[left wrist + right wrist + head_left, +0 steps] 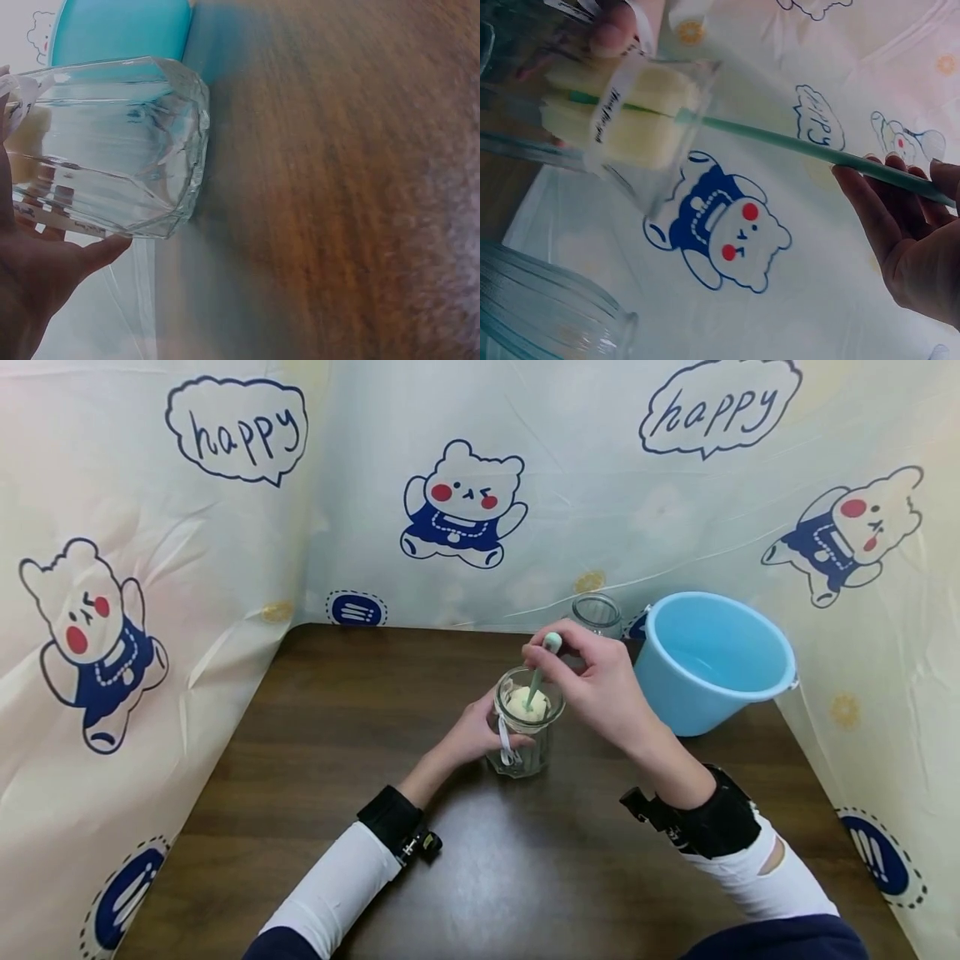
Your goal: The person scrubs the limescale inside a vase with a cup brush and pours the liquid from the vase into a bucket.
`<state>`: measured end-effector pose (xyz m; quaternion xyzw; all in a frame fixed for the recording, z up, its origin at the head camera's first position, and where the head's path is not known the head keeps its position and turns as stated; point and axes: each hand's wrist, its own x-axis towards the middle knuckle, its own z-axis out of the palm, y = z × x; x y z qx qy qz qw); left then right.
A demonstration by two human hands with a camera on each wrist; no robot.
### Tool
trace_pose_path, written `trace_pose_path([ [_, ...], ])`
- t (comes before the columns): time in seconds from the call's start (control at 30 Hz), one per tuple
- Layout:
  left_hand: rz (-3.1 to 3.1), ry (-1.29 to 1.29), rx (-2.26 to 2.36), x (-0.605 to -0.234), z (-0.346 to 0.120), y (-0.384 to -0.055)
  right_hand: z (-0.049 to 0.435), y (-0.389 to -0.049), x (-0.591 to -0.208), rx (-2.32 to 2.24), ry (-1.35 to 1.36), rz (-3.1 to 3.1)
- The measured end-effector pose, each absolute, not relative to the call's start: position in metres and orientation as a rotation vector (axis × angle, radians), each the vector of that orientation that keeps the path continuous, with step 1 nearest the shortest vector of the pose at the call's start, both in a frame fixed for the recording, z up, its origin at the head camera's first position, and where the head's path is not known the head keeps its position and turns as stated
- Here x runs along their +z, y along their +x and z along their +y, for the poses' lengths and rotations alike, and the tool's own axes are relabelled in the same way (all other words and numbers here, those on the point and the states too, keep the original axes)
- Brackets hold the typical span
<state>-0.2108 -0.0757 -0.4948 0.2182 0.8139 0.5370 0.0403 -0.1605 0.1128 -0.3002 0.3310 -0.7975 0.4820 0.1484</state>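
My left hand (476,731) holds a clear glass jar (519,758) round its side, the thumb across the front. In the left wrist view the jar's faceted base (187,150) shows close by the wooden table. A white printed ribbon (615,97) is tied round the jar's neck. Within the jar's mouth sits the pale yellow sponge head (527,703) of a bottle brush. From it the thin green handle (765,139) rises out of the jar. My right hand (600,681) pinches this handle near its top, above the rim.
A light blue bucket (675,693) stands right of my right hand. Behind that hand, near the table's back edge, is a second glass jar (597,612), ribbed in the right wrist view. Printed cloth (360,510) hangs round the wooden table (337,710).
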Motion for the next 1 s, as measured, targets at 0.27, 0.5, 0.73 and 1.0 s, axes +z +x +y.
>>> trace_pose_path([
  [0.27,2.541,0.707,1.608,-0.493,-0.075,-0.211,0.119,-0.156,-0.288,1.336,0.9,-2.344],
  [0.5,2.532,0.652,1.571,-0.494,-0.078,-0.209,0.122,-0.157,-0.302,1.282,0.996,-2.445],
  [0.73,2.548,0.609,1.581,-0.494,-0.078,-0.208,0.13,-0.158,-0.309,1.39,1.072,-2.346],
  [1.0,2.543,0.609,1.6,-0.493,-0.077,-0.205,0.137,-0.16,-0.286,1.444,0.986,-2.063],
])
